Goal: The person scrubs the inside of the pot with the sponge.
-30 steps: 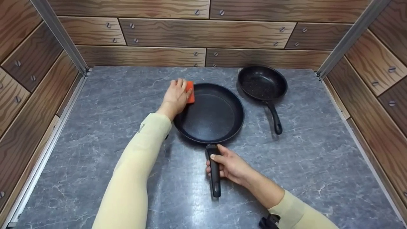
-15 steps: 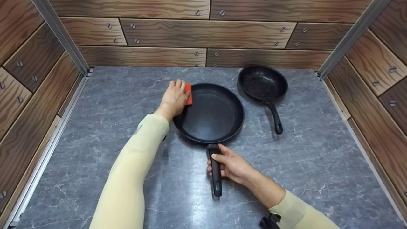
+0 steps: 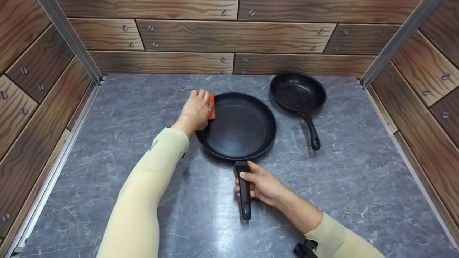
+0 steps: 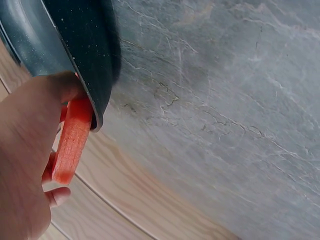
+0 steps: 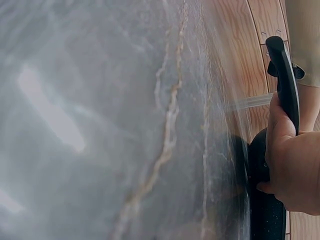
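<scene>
The large black frying pan point(image 3: 238, 125) lay flat at the middle of the table point(image 3: 107, 150), an orange sponge point(image 4: 72, 142) at its left rim; whether the sponge sat wholly inside the wall could not be told. Over the last second, your left hand point(image 3: 196, 110), fingers and thumb gripping the sponge, edged it slightly nearer to you along that rim, leaving a narrower orange strip in the head view. Your right hand point(image 3: 263, 184) kept its hold around the black handle point(image 3: 245, 200), and the pan barely shifted, suggesting steady wiping in progress rather than a finished pass. A smaller black frying pan point(image 3: 297, 93) stood untouched, apart, beyond and to the right.
</scene>
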The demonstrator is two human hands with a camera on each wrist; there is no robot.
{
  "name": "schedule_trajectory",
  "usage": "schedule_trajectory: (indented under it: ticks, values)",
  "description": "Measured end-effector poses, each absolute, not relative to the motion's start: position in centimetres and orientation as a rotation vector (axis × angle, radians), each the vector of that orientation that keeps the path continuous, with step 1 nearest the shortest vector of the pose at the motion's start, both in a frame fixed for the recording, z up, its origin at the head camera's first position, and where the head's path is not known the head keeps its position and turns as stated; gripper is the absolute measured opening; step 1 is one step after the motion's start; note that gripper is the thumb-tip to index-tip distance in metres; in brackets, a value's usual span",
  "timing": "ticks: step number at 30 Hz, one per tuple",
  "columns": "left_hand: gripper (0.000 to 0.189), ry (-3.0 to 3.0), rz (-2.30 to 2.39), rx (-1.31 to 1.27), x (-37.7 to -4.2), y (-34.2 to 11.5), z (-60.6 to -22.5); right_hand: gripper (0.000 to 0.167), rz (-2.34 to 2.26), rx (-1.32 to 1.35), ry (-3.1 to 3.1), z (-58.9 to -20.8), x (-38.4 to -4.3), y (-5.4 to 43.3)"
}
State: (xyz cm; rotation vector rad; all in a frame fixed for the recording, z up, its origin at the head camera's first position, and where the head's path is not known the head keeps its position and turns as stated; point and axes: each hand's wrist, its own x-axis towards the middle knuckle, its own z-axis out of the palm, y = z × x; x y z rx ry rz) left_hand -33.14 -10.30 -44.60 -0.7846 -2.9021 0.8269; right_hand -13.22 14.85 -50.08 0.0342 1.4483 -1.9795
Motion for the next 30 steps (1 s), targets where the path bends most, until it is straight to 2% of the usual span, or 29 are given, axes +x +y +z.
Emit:
schedule_trajectory:
  ticks: [30]
  values:
    - [0.063, -3.000, 0.728, -0.914, -31.2, -11.8, -43.4, 0.070, -1.984, 0.043, 1.445, -50.0, -13.2, 14.8]
